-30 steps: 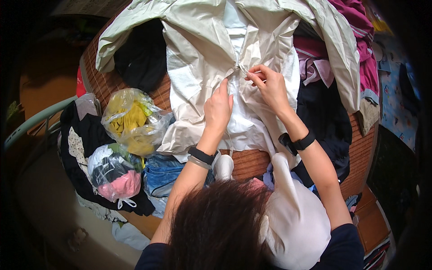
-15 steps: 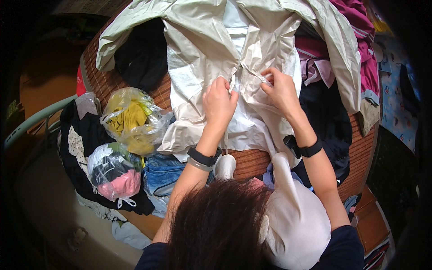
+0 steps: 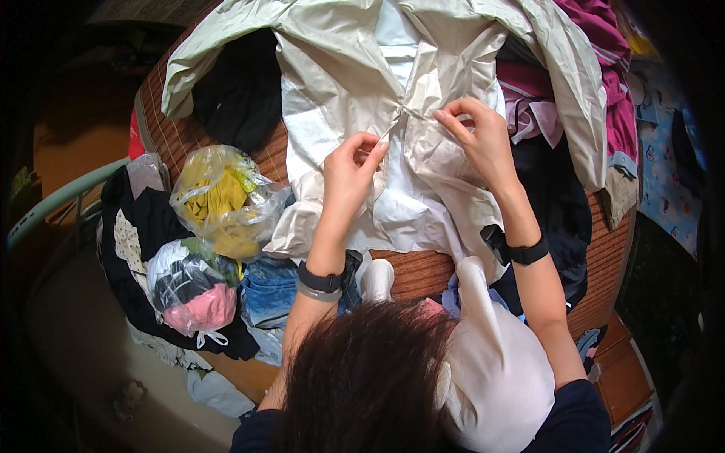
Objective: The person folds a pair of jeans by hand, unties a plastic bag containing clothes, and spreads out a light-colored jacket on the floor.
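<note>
A cream jacket [image 3: 332, 72] lies spread over the table, its front parted over a white lining and its sleeves reaching out to both sides. At its waist a thin fabric drawstring [image 3: 414, 114] crosses in a knot-like twist at the middle. My left hand [image 3: 352, 167] pinches one end of the drawstring between thumb and fingers, lower left of the twist. The other end is pinched by my right hand [image 3: 477, 137], to the right of the twist. The string looks taut between both hands. Dark bands sit on both wrists.
Left of the jacket are a clear plastic bag [image 3: 223, 200] with mustard cloth, a second bag [image 3: 195, 291] with pink and dark cloth, and folded jeans [image 3: 269, 291]. Black garments [image 3: 550, 204] and magenta clothes [image 3: 604, 45] lie to the right. A white cloth bundle [image 3: 498, 362] is near me.
My hands have moved apart, the left one lower left and the right one slightly up and right. The drawstring is drawn tighter around its twist at the waist.
</note>
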Available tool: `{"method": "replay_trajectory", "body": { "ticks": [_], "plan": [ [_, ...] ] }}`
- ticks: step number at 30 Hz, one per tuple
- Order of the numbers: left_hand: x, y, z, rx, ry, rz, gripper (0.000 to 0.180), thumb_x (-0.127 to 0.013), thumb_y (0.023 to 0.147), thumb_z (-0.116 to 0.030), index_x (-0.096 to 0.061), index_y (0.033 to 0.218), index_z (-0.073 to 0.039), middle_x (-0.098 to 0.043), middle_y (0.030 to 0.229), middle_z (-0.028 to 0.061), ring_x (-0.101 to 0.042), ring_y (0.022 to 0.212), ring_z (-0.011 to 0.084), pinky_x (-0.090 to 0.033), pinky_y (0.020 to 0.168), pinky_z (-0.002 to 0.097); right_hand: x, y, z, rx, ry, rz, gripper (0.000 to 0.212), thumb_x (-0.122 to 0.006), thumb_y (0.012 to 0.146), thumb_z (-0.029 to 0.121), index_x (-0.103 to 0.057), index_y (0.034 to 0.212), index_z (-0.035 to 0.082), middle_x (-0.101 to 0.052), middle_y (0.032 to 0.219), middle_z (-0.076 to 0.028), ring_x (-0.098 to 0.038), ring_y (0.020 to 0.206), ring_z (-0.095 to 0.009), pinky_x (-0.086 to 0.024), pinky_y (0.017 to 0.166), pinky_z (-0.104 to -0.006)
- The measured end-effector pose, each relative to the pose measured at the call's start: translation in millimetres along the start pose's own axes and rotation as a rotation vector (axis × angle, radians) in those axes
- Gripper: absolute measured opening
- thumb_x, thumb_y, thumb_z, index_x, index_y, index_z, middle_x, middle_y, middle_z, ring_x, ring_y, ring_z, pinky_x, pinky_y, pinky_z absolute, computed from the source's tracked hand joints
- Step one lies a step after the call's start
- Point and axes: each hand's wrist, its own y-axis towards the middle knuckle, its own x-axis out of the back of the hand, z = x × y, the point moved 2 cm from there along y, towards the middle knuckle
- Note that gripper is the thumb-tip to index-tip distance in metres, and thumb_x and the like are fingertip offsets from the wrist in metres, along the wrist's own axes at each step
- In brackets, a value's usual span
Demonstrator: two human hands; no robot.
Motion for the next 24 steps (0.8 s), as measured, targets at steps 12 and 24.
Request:
{"method": "replay_trajectory", "body": {
  "ticks": [12, 24],
  "plan": [
    [-25, 33, -16, -0.337, -0.186, 0.054, 0.016, -0.071, 0.090, -0.010, -0.071, 0.103, 0.000, -0.063, 0.122, 0.0087, -0.064, 0.096, 0.0129, -0.051, 0.083, 0.0244, -2, -5, 7, -0.051, -0.169, 0.013, 0.029, -0.081, 0.079, 0.022, -0.066, 0.080, -0.003, -0.068, 0.076, -0.016, -0.066, 0.067, -0.026, -0.050, 0.062, -0.0333],
    [-49, 72, 2, -0.302, -0.616, 0.107, 0.034, -0.049, 0.105, -0.024, -0.055, 0.126, 0.002, -0.063, 0.093, 0.0044, -0.057, 0.076, 0.0094, -0.049, 0.071, 0.0237, -53, 46, -25, -0.225, 0.956, 0.124, 0.026, -0.056, 0.102, 0.020, -0.061, 0.118, 0.000, -0.069, 0.097, -0.007, -0.063, 0.078, -0.009, -0.052, 0.072, -0.0244]
  ]
}}
